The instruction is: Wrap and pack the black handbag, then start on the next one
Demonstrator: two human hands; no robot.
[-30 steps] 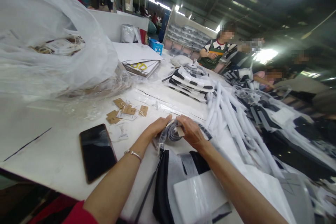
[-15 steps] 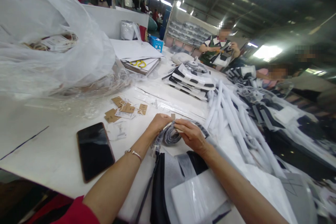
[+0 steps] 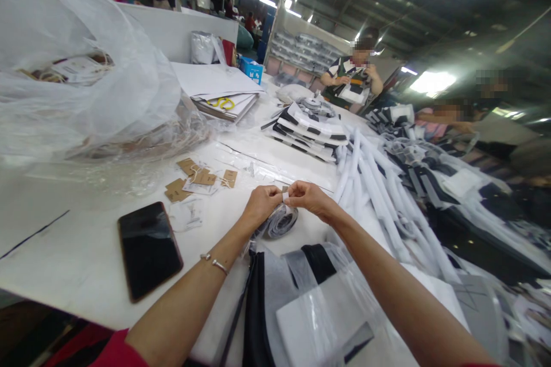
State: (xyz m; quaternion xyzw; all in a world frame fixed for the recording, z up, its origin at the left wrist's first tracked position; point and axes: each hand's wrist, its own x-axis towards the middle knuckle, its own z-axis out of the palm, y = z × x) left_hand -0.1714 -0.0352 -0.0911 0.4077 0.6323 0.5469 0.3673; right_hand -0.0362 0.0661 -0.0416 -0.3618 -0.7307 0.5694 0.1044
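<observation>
My left hand [image 3: 263, 205] is closed in a pinch, its fingertips against a small white and tan tag [image 3: 285, 196]. From the other side my right hand [image 3: 310, 197] pinches the same tag between thumb and forefinger. Just beneath the fingers lies a grey strap wound in a coil [image 3: 282, 223], apparently in clear plastic. Nearer to me is a black and grey bag [image 3: 260, 304], partly covered by clear film, with a white padded piece [image 3: 312, 327] on top. How the tag joins the strap is hidden by my fingers.
Left of my forearm lies a phone [image 3: 150, 252], with brown hang tags [image 3: 202, 176] beyond it. A large plastic bag [image 3: 142, 92] fills the far left. Stacked black-and-white pieces [image 3: 310, 129] and white wrapped straps [image 3: 374, 183] lie ahead and right. A co-worker [image 3: 353, 77] stands across the table.
My right hand has lifted off the strap coil and now pinches the tag's edge. More of the coil shows. The view has shifted slightly, and the co-worker's hand has risen.
</observation>
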